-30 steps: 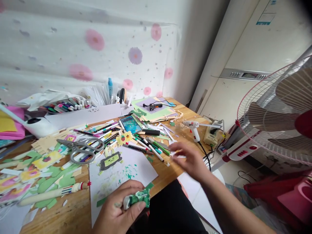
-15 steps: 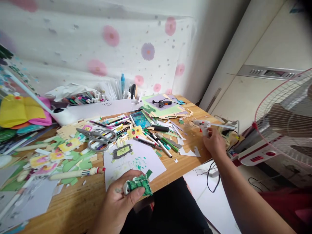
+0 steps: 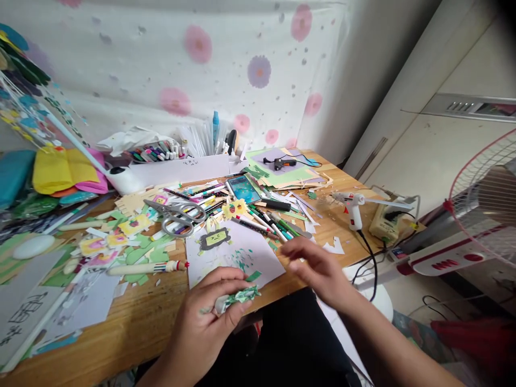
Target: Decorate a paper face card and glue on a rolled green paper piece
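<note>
Between the fingers and thumb of my left hand (image 3: pixel 212 317) is a small green and white paper craft piece (image 3: pixel 242 295), tilted so its edge faces me. A green strip (image 3: pixel 253 276) sticks up beside the fingertips. My right hand (image 3: pixel 318 271) hovers over the front edge of the desk, fingers loosely apart and holding nothing. Under and beyond the hands lies a white sheet (image 3: pixel 258 255) with green marks. On it rests a dark-framed paper cutout (image 3: pixel 215 238) with a drawn face. A white glue gun (image 3: pixel 353 209) stands at the desk's right side, its cord hanging over the edge.
Grey scissors (image 3: pixel 179 216) lie left of a pile of markers (image 3: pixel 266 220). Paper scraps (image 3: pixel 141 244) cover the left of the wooden desk (image 3: pixel 133 317). A power strip (image 3: pixel 385 223) sits at the right edge near a fan (image 3: pixel 484 199). A black glue gun (image 3: pixel 282 163) lies at the back.
My right hand has let go of the white glue gun, now standing on the desk, and moved left towards my left hand. The green piece has tilted in my left hand. The view has shifted.
</note>
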Motion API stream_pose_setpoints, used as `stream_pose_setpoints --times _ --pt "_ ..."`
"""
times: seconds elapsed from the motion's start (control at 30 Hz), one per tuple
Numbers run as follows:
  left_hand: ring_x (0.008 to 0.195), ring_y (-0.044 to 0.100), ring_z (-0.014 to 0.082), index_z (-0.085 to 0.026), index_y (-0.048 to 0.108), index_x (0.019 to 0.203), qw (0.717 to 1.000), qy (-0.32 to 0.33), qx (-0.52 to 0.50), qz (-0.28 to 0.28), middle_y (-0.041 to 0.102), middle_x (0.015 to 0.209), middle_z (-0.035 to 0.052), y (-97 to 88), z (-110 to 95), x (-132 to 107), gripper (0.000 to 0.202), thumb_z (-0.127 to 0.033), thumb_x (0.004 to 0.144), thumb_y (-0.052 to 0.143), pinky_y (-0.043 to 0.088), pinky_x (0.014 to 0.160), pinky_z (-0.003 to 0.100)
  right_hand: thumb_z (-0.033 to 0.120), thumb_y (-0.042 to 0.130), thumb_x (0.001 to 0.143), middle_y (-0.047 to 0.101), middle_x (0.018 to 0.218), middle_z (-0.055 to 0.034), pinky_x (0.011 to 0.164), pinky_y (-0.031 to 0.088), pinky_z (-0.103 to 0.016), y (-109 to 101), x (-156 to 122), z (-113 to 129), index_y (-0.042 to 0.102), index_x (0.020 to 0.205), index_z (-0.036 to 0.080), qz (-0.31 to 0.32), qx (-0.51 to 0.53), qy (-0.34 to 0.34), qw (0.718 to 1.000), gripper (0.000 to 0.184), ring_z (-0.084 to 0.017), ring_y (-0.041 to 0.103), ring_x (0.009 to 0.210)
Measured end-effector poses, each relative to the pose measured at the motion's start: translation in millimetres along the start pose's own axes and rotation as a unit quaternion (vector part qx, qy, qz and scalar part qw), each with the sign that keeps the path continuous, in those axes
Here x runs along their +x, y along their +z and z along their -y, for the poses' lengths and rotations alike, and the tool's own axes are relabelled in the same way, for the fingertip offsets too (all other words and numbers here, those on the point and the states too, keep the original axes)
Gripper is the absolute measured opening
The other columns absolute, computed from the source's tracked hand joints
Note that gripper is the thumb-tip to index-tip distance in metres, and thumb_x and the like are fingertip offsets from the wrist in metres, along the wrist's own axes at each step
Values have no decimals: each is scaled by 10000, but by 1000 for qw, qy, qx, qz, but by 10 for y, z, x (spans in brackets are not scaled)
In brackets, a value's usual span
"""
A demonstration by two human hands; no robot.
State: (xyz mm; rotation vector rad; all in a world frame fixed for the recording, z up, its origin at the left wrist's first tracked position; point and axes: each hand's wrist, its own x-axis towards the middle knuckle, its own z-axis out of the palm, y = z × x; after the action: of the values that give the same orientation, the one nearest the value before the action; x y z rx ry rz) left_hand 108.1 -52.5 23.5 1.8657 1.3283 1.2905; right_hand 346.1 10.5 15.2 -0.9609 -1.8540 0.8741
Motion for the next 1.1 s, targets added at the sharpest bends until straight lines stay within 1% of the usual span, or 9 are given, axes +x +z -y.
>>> stream_pose_setpoints --times 0.03,0.07,0.17,0.3,0.43,0.57,0.77,0.93,1.1 --pt "869 705 183 -277 762 890 1000 9 6 9 733 960 27 -5 -7 -2 193 -149 770 683 564 777 238 347 612 875 664 940 -76 750 521 -308 158 13 123 655 977 204 51 49 -18 997 181 -192 625 854" --pt "868 704 178 -279 760 903 1000 19 9 17 731 962 25 -13 -18 -6 210 -137 771 679 563 769 229 340 600 889 663 919 -69 742 516 -299 289 30 219 655 979 196 68 84 -18 994 179 -176 619 827" --pt "881 705 158 -282 752 943 998 54 13 31 732 979 15 -65 -61 -23 271 -96 763 671 556 779 196 315 592 900 622 739 -29 640 481 -268 489 70 371 634 805 179 43 120 -23 992 171 -140 577 678" --pt "933 707 151 -270 745 980 996 78 19 26 737 1046 23 -158 -84 -66 307 -70 768 649 550 818 184 192 614 877 632 759 -27 686 479 -290 407 43 496 642 818 199 -18 121 -78 989 66 -155 596 732" --pt "933 710 157 -264 743 986 998 58 21 31 746 1036 27 -199 -48 -101 280 -95 779 661 556 823 200 85 611 833 656 805 -36 707 491 -315 268 7 669 659 912 218 24 101 -156 982 162 -172 613 763" --pt "906 713 166 -272 739 967 999 39 5 32 753 991 19 -189 -24 -102 253 -116 778 677 564 804 222 81 603 827 673 813 -50 694 496 -330 285 9 728 652 963 217 47 44 -192 979 199 -180 614 745" --pt "820 722 163 -262 741 916 999 14 -12 38 768 891 8 -185 -94 -93 216 -121 771 664 570 752 224 76 612 818 650 770 -51 655 488 -307 422 15 682 669 896 188 22 37 -166 985 147 -169 605 718" --pt "694 716 162 -218 729 847 998 -45 -13 35 764 793 18 -183 -120 -98 120 -169 773 648 574 648 226 107 592 840 647 715 -47 630 486 -306 490 44 701 656 811 188 5 53 -142 988 108 -167 595 677" --pt "669 696 141 -220 718 854 998 -49 -8 43 748 765 1 -174 -97 -99 119 -173 783 634 554 617 198 120 590 838 634 674 -36 583 473 -277 512 57 707 614 751 190 1 35 -120 992 115 -153 581 637"
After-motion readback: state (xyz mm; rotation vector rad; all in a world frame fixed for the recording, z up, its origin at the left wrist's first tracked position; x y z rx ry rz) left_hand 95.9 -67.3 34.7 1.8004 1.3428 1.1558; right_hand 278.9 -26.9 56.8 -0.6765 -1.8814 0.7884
